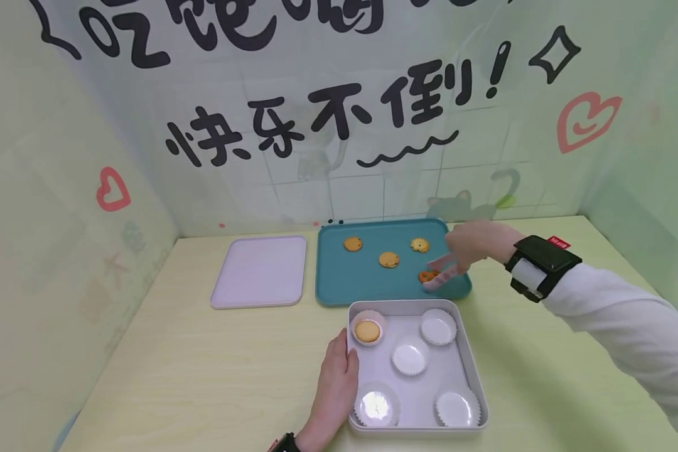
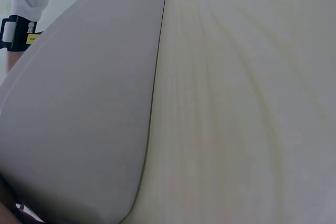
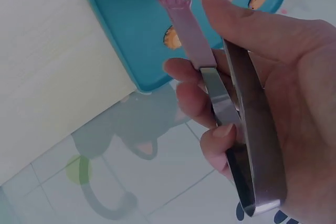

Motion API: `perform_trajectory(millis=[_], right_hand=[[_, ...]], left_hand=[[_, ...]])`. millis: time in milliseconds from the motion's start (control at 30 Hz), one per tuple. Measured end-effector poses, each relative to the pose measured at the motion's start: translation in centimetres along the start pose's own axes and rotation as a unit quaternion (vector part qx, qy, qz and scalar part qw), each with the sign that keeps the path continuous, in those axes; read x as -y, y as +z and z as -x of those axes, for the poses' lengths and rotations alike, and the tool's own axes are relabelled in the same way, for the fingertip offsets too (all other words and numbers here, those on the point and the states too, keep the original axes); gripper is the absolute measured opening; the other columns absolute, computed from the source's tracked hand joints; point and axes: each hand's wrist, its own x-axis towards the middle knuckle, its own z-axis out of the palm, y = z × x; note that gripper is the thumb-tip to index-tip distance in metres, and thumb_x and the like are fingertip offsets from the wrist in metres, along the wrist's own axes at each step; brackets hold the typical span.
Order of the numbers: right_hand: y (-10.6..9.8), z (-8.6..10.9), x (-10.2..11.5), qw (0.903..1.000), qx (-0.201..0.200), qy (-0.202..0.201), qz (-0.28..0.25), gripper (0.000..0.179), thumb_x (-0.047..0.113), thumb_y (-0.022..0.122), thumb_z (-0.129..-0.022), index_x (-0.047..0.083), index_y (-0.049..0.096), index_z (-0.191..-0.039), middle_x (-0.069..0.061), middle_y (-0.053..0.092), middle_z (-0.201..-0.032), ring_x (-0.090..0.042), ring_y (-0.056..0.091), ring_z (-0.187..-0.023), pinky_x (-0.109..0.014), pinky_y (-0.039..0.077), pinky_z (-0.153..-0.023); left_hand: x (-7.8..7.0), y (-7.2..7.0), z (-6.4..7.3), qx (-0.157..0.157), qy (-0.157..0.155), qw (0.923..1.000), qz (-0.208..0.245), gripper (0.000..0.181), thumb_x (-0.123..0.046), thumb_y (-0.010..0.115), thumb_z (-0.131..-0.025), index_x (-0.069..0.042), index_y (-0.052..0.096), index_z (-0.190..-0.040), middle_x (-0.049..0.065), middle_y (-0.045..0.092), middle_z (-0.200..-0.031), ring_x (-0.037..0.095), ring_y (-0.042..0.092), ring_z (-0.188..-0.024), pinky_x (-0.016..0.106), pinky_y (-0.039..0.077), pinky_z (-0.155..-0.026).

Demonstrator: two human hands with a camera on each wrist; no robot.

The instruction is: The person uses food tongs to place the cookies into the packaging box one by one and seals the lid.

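My right hand [image 1: 459, 256] grips metal tongs [image 3: 212, 85] with pink tips [image 1: 436, 280]. The tips sit against an orange-brown cookie [image 1: 427, 275] at the near right of a teal tray [image 1: 339, 282]; whether they clasp it I cannot tell. Three more cookies [image 1: 388, 259] lie further back on that tray. Closer to me stands a grey square tray [image 1: 477, 383] with several white paper cups [image 1: 409, 356]. One cup at its far left holds a cookie [image 1: 367, 331]. My left hand [image 1: 339, 370] rests with straight fingers against that tray's left wall [image 2: 79, 119].
A lilac tray [image 1: 260, 271] lies bare to the left of the teal one. The pale yellow table [image 1: 203, 376] is walled at the back and both sides by decorated panels. The right sleeve [image 1: 627, 326] reaches in from the right.
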Motion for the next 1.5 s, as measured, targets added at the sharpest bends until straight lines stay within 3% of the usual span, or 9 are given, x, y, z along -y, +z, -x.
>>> perform_trajectory(millis=[100, 233, 500, 700, 900, 1033, 1233, 1500], right_hand=[[-0.2, 0.1, 0.2, 0.9988, -0.027, -0.015, 0.039, 0.025, 0.01, 0.069, -0.072, 0.011, 0.048, -0.059, 0.002, 0.035, -0.057, -0.012, 0.03, -0.053, -0.024, 0.02, -0.044], [-0.5, 0.1, 0.6, 0.9967, -0.042, -0.028, 0.065, 0.027, 0.005, 0.07, -0.07, 0.012, 0.047, -0.058, 0.002, 0.033, -0.057, -0.012, 0.026, -0.053, -0.025, 0.018, -0.045], [-0.7, 0.0, 1.1, 0.9915, -0.072, -0.04, 0.101, 0.028, -0.001, 0.067, -0.068, 0.011, 0.045, -0.057, 0.001, 0.034, -0.056, -0.013, 0.026, -0.054, -0.026, 0.02, -0.045], [-0.4, -0.1, 1.2, 0.9877, -0.093, -0.059, 0.111, 0.032, -0.006, 0.06, -0.071, 0.012, 0.038, -0.056, 0.001, 0.026, -0.056, -0.013, 0.021, -0.054, -0.027, 0.016, -0.046], [0.1, -0.1, 0.9, 0.9826, -0.113, -0.075, 0.126, 0.028, -0.002, 0.064, -0.072, 0.011, 0.045, -0.056, 0.0, 0.037, -0.055, -0.013, 0.029, -0.053, -0.026, 0.025, -0.045], [0.5, -0.1, 0.6, 0.9826, -0.115, -0.077, 0.123, 0.029, 0.003, 0.067, -0.076, 0.011, 0.047, -0.056, 0.001, 0.04, -0.053, -0.013, 0.035, -0.051, -0.025, 0.03, -0.044], [0.9, -0.2, 0.2, 0.989, -0.101, -0.068, 0.084, 0.03, 0.007, 0.064, -0.081, 0.01, 0.048, -0.055, 0.001, 0.038, -0.053, -0.013, 0.035, -0.05, -0.023, 0.027, -0.044], [0.7, 0.1, -0.3, 0.9922, -0.091, -0.056, 0.064, 0.028, 0.013, 0.067, -0.081, 0.01, 0.05, -0.058, -0.001, 0.042, -0.055, -0.014, 0.038, -0.05, -0.024, 0.031, -0.045]], left_hand=[[0.0, 0.0, 0.0, 0.001, 0.0, 1.0, 0.002, 0.041, -0.003, 0.038, -0.094, 0.015, 0.033, -0.131, 0.025, 0.04, -0.126, 0.036, 0.035, -0.119, 0.047, 0.029, -0.098], [0.0, 0.0, 0.0, 0.004, -0.001, 1.0, 0.001, 0.041, -0.003, 0.038, -0.094, 0.015, 0.032, -0.131, 0.026, 0.04, -0.126, 0.036, 0.035, -0.119, 0.047, 0.029, -0.098], [-0.2, -0.1, -0.1, -0.002, 0.009, 1.0, -0.003, 0.041, -0.001, 0.039, -0.094, 0.016, 0.033, -0.13, 0.027, 0.04, -0.126, 0.037, 0.035, -0.119, 0.047, 0.029, -0.098], [-0.2, 0.0, -0.1, -0.001, 0.006, 1.0, -0.001, 0.041, -0.002, 0.039, -0.093, 0.016, 0.033, -0.13, 0.027, 0.04, -0.126, 0.037, 0.035, -0.119, 0.047, 0.029, -0.097], [-0.1, 0.0, -0.1, 0.0, 0.004, 1.0, -0.002, 0.041, -0.002, 0.039, -0.094, 0.016, 0.033, -0.13, 0.027, 0.041, -0.126, 0.037, 0.035, -0.119, 0.047, 0.029, -0.097], [0.0, 0.0, -0.1, -0.005, 0.008, 1.0, -0.004, 0.04, -0.001, 0.039, -0.093, 0.016, 0.034, -0.129, 0.027, 0.041, -0.125, 0.037, 0.036, -0.119, 0.047, 0.03, -0.097], [0.1, 0.1, 0.0, -0.005, 0.008, 1.0, -0.003, 0.04, -0.001, 0.039, -0.093, 0.016, 0.034, -0.129, 0.027, 0.041, -0.125, 0.038, 0.036, -0.118, 0.048, 0.029, -0.097], [0.2, 0.1, 0.0, -0.006, 0.01, 0.9999, -0.005, 0.04, -0.002, 0.039, -0.094, 0.016, 0.034, -0.13, 0.027, 0.041, -0.125, 0.036, 0.035, -0.119, 0.046, 0.029, -0.098]])
